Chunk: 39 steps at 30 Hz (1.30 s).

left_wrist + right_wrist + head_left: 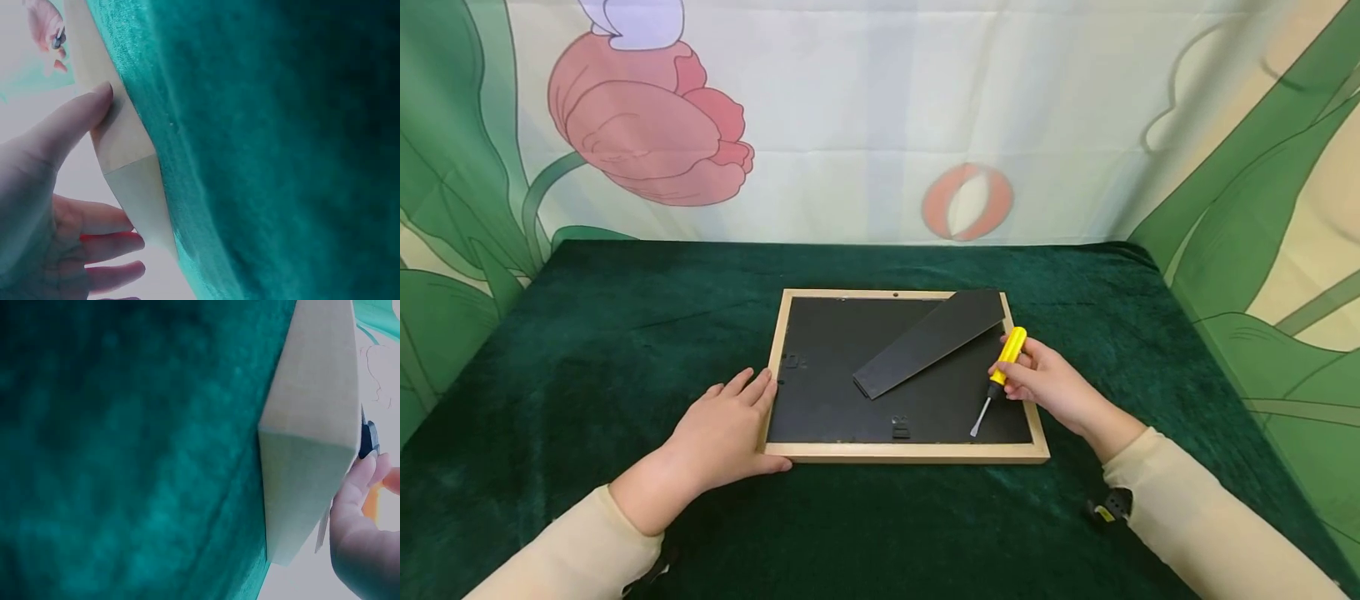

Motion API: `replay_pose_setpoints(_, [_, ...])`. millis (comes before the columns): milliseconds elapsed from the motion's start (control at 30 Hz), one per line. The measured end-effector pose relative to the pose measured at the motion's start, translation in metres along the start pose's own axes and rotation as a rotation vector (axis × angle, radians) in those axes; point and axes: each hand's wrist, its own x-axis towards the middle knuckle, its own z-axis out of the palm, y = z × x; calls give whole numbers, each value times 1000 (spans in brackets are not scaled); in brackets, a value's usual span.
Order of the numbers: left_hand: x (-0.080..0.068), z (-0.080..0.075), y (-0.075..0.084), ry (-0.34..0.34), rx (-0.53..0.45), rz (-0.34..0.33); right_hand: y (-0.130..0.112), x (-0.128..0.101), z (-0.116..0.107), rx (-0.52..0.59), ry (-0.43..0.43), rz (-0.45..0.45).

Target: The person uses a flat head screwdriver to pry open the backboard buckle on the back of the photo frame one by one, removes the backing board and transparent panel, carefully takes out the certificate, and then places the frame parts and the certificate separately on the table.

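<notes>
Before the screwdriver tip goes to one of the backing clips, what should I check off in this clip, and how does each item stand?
1. Light wooden picture frame lies face down and flat on the green velvet cloth: ok.
2. Left hand steadies the frame's near left corner, fingers laid straight along its edge: ok.
3. Right hand grips the yellow-handled screwdriver: ok.
4. Screwdriver tip on a clip: not ok; it rests on the black backing board, right of the small black clip.
5. Black easel stand lies folded flat, away from that clip: ok.
6. Clips turned open or closed: cannot tell.
</notes>
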Motion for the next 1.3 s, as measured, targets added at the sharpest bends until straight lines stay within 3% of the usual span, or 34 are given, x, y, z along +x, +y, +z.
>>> replay_pose_setpoints(433, [4, -2, -3, 40, 30, 17, -1, 7, 3, -68, -49, 11])
replay_pose_setpoints(800, [4, -2, -4, 39, 26, 2, -1, 17, 8, -32, -101, 85])
replay_pose_setpoints(1067, [2, -3, -7, 41, 7, -2, -1, 22, 19, -87, -136, 46])
replay_pose_setpoints(1300, [5, -4, -2, 29, 37, 7, -7, 19, 25, -198, -128, -2])
